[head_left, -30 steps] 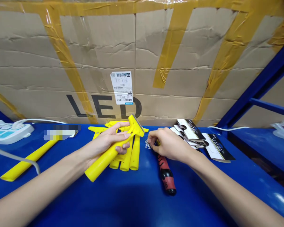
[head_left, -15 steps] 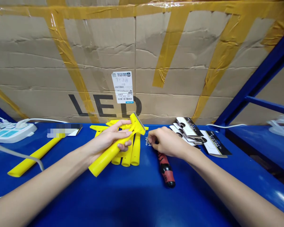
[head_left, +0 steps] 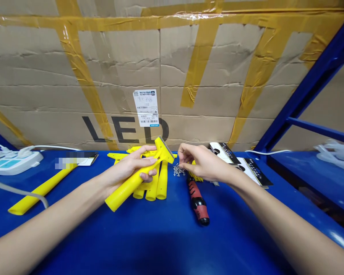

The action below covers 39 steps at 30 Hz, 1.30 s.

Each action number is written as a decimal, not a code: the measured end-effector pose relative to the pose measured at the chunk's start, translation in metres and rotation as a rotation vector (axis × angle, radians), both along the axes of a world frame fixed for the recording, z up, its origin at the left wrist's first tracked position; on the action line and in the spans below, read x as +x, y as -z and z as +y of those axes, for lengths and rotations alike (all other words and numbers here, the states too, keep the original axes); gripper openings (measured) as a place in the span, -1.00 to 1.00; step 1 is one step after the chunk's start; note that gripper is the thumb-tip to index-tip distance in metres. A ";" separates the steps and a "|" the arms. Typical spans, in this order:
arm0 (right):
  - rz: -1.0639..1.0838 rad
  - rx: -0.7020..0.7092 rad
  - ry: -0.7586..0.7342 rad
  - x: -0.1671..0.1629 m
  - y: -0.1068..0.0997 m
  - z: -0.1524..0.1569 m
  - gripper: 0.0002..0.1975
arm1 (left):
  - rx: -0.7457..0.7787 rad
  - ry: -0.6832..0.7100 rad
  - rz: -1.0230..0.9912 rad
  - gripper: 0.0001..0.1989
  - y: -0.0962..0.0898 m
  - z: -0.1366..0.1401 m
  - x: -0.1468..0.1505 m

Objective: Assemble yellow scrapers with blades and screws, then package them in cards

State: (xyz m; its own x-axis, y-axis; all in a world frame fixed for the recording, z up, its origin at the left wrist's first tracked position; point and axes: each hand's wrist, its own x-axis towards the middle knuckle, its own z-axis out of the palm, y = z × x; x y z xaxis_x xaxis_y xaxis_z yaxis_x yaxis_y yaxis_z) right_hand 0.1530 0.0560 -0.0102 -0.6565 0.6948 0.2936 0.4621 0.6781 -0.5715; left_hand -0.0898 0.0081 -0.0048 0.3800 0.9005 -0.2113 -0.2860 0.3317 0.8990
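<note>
My left hand [head_left: 129, 166] is wrapped round the handle of a yellow scraper [head_left: 126, 187], its wide head with a thin metal edge tilted up to the right. My right hand [head_left: 203, 162] is pinched just above a small heap of screws [head_left: 178, 170]; whatever sits between the fingertips is too small to make out. Below that hand lies a red and black screwdriver [head_left: 197, 200], its front end hidden. Small yellow pieces [head_left: 197, 176] show partly under the right palm. Several more yellow scraper handles [head_left: 151, 191] lie together behind my left hand.
Another yellow scraper [head_left: 43, 191] with a card on its head lies at the left, near a white power strip [head_left: 20, 162] and cable. Black and white cards [head_left: 253, 170] are at the right. A large carton [head_left: 117, 76] stands behind, with a blue metal frame [head_left: 301, 95] beside it.
My right hand has risen slightly off the screws, uncovering more of the heap and the yellow pieces. My left hand still grips the scraper. The whole view has shifted a little.
</note>
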 end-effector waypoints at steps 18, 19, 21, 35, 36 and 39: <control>0.178 0.214 0.017 -0.014 0.011 -0.004 -0.79 | 0.028 0.177 -0.037 -0.63 0.001 0.002 -0.006; 0.205 0.187 0.015 -0.014 0.011 -0.002 -0.79 | 0.034 0.202 -0.039 -0.66 0.001 0.002 -0.007; 0.282 0.087 0.016 -0.011 0.013 0.001 -0.78 | 0.047 0.246 -0.031 -0.72 0.000 0.001 -0.010; 0.292 -0.106 0.171 -0.003 0.016 0.010 -0.76 | -0.010 0.067 -0.095 -0.63 0.000 0.007 -0.008; 0.198 -0.066 0.155 -0.002 0.016 0.010 -0.83 | -0.020 0.031 -0.094 -0.60 -0.001 0.007 -0.008; -0.105 0.011 0.049 -0.001 0.016 0.008 -0.90 | -0.038 -0.018 -0.071 -0.58 -0.002 0.008 -0.006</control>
